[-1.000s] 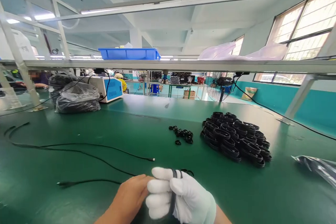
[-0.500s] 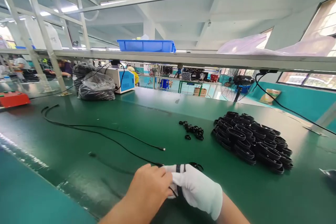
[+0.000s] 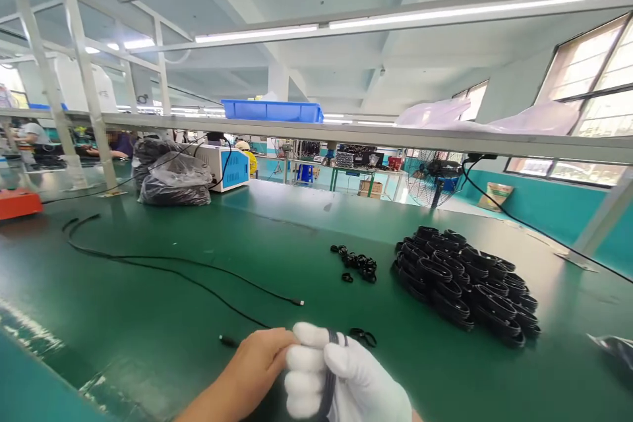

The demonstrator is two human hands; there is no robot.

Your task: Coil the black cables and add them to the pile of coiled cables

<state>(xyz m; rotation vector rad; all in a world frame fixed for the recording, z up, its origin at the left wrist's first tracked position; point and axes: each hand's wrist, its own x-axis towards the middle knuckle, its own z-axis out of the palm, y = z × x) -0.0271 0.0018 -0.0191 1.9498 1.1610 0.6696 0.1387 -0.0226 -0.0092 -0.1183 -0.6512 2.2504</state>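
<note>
My right hand (image 3: pixel 341 369), in a white glove, has its fingers curled and the thumb pressed over turns of black cable (image 3: pixel 330 379) that wrap around them. My bare left hand (image 3: pixel 262 359) touches the gloved fingertips from the left with its fingers bent, closed on the cable; its fingertips are partly hidden behind the glove. A black connector end (image 3: pixel 228 341) sticks out just left of the bare hand. Two loose black cables (image 3: pixel 173 264) stretch over the green table, one ending in a plug with a light tip (image 3: pixel 297 302). Small black rings (image 3: pixel 363 337) lie just beyond the glove.
A heap of coiled black cables (image 3: pixel 462 283) sits on the right. More small black rings (image 3: pixel 356 260) lie in mid-table. Farther back are a bagged bundle (image 3: pixel 173 178) and a blue-white machine (image 3: pixel 232 168). A shelf bearing a blue tray (image 3: pixel 271 111) spans the table.
The cable has been drawn in closer around the gloved fingers, and its connector end has moved right, near my left hand. My gloved hand has turned so its curled fingers face me. The view has tilted up.
</note>
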